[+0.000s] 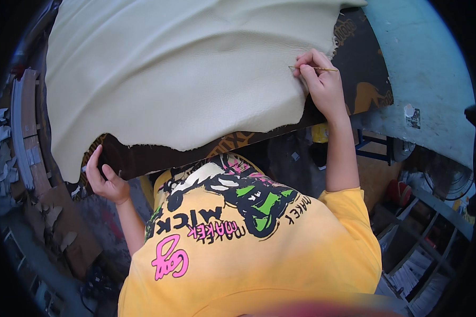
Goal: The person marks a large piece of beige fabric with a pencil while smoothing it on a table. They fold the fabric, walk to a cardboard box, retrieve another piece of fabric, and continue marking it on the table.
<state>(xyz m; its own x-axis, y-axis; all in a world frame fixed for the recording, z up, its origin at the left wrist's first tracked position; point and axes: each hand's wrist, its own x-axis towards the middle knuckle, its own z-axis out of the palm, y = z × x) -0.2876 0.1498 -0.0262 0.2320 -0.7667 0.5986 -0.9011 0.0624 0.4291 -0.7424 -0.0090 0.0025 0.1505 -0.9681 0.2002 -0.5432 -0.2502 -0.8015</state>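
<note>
A large cream leather hide [195, 79] lies spread with soft folds over a dark board [148, 158], its rough near edge curving along the board's front. My right hand [322, 82] is closed in a writing grip on a thin gold-coloured pen [325, 69]. The pen's tip meets the leather close to the hide's right edge. At the near left corner of the board, my left hand [106, 179] is open, with fingers stretched up beside a notch in the hide and the thumb apart. A small dark spot shows by that thumb, too small to name.
Right of the board is a pale blue worn surface [433, 68]. Below it stand a fan [449, 177] and a metal rack [423, 238] holding papers. Long stacked strips [29, 127] and cardboard pieces [63, 227] crowd the left side.
</note>
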